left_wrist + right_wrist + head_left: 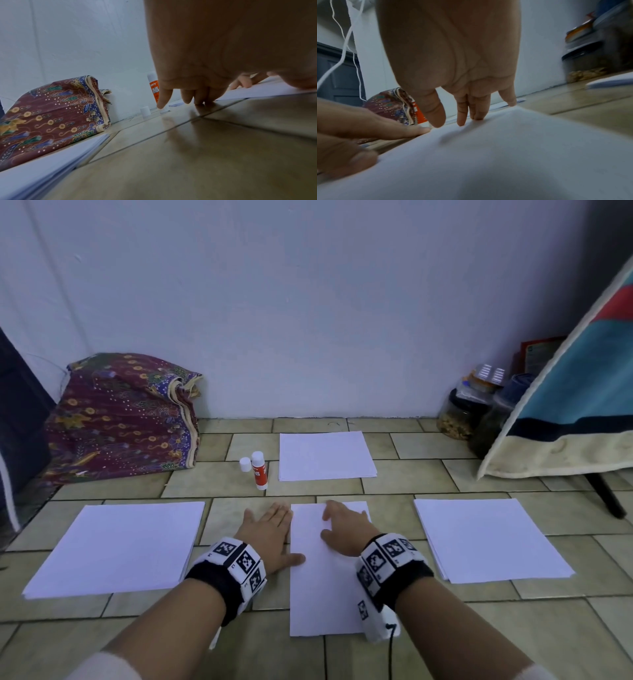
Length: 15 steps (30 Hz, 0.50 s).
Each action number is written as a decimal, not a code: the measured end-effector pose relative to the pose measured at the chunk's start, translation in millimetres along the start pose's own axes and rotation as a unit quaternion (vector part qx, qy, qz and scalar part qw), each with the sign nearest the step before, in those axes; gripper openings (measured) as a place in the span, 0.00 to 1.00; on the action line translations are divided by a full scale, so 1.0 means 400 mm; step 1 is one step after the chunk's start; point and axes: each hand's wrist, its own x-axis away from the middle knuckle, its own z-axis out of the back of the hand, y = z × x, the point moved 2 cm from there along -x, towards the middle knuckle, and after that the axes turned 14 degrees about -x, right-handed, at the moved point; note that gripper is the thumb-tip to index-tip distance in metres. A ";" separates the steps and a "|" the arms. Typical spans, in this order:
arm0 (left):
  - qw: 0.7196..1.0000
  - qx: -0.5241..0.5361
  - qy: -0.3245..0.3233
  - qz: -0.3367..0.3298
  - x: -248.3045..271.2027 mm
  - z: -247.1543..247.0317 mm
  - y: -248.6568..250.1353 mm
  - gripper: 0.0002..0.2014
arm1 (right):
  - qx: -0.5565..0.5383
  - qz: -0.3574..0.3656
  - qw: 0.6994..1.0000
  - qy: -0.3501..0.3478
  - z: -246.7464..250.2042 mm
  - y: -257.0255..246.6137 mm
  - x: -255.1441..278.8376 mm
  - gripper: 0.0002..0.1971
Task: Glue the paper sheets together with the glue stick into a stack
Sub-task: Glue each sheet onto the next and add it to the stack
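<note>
Tan tiled floor [428, 484] carries all items. White paper piles lie at three positions in the head view: left pile [116, 546] at 9 o'clock, right pile [489, 539] at 3 o'clock, far pile [325, 455] at 12 o'clock. A patterned cloth bundle [123, 416] sits at 10 o'clock against the wall; jars [459, 416] stand at 2 o'clock.

Centre sheet [322, 583] lies lengthwise between the hands. Only the head view shows the full layout. Only the left wrist view shows the layered edge of the left pile [68, 158] and the lettering on the glue stick [153, 88]. The right wrist view alone shows the fingertips [461, 121] meeting the sheet [488, 155].

Left hand [270, 532]: flat, palm down on the floor just beside the sheet's left edge, fingers straight and together, thumb reaching the paper edge. Right hand [346, 529]: palm down on the sheet's upper part, fingers straight, slightly apart, tips pressing the paper. Neither grips anything.

Glue stick [259, 470] stands upright at 11 o'clock, uncapped, touching nothing held. Its white cap [245, 464] stands just beside it, to the left.
</note>
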 end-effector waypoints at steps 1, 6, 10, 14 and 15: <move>1.000 0.000 -0.001 0.000 0.001 -0.001 -0.001 0.45 | 0.005 -0.015 1.000 0.009 0.012 0.021 0.003 0.16; 1.000 0.002 -0.011 0.001 0.001 0.002 0.001 0.45 | 0.019 -0.069 0.997 0.035 0.053 0.084 0.025 0.20; 1.000 -0.009 0.011 0.001 0.005 0.017 -0.002 0.44 | 0.078 -0.061 0.995 0.028 0.047 0.068 0.028 0.36; 0.996 0.014 0.080 0.029 0.012 0.055 -0.012 0.28 | 0.148 -0.060 0.987 0.031 0.034 0.039 0.026 0.35; 0.995 0.020 0.091 0.032 0.013 0.065 -0.014 0.24 | 0.172 -0.058 0.983 0.030 0.029 0.029 0.027 0.33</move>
